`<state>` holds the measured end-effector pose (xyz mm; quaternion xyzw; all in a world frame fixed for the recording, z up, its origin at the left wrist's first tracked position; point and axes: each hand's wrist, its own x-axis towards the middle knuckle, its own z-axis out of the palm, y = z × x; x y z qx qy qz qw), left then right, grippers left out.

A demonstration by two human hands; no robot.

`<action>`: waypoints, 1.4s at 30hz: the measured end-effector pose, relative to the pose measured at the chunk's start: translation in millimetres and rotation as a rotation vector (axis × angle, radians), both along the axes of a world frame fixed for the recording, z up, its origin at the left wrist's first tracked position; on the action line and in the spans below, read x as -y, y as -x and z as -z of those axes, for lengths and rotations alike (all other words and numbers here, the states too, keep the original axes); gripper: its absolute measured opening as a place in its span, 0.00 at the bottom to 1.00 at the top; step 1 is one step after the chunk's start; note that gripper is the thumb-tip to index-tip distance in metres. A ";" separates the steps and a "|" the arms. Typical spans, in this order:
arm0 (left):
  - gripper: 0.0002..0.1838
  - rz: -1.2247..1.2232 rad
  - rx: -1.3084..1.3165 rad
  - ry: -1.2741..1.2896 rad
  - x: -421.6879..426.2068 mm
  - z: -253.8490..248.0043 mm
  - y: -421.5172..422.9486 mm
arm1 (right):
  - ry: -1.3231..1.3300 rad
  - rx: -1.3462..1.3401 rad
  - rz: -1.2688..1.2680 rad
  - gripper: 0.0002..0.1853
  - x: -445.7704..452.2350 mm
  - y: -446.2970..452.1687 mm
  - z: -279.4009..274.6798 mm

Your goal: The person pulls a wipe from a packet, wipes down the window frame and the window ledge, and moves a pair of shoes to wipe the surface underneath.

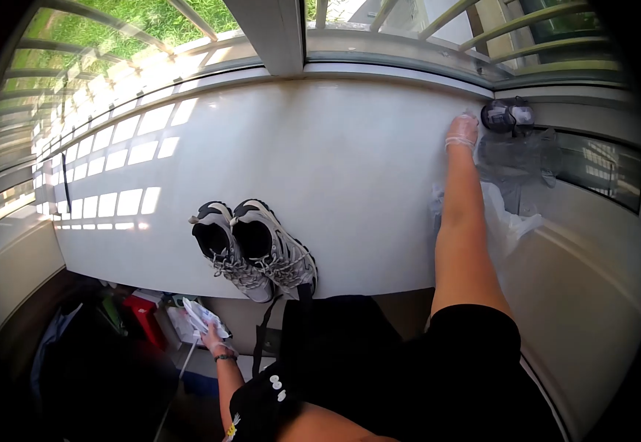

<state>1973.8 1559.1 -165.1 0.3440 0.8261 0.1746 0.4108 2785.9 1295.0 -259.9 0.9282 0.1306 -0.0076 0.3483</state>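
Observation:
A pair of grey lace-up shoes [258, 247] stands side by side at the front edge of the white sill [350, 169]. My right hand [462, 130], in a clear plastic glove, reaches to the sill's far right corner; its fingers look bunched, and what they hold, if anything, is too small to make out. Just right of it sit a dark rounded bundle [508, 116] and a grey translucent bag [516, 156]. Low on the left, my left hand [217, 342], also gloved, is closed on a white printed packet [204, 317] below the sill.
A white plastic bag [508, 214] lies beside my right forearm. Barred windows [121, 51] run behind the sill. Below its left part are a red box [145, 321], other items and a thin pale rod [180, 376]. A black strap [263, 331] hangs near the shoes.

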 end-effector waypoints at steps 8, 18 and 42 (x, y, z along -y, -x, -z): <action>0.30 0.001 0.061 -0.002 5.9 6.5 -15.3 | -0.119 -0.118 -0.119 0.10 -53.0 103.1 -22.7; 0.28 -0.033 0.064 -0.061 5.6 -32.5 -5.9 | -0.943 -0.575 -1.092 0.20 -298.7 293.9 -15.8; 0.26 -0.044 0.153 -0.055 49.1 16.0 75.9 | -0.929 -0.603 -0.910 0.23 -190.1 340.3 -32.8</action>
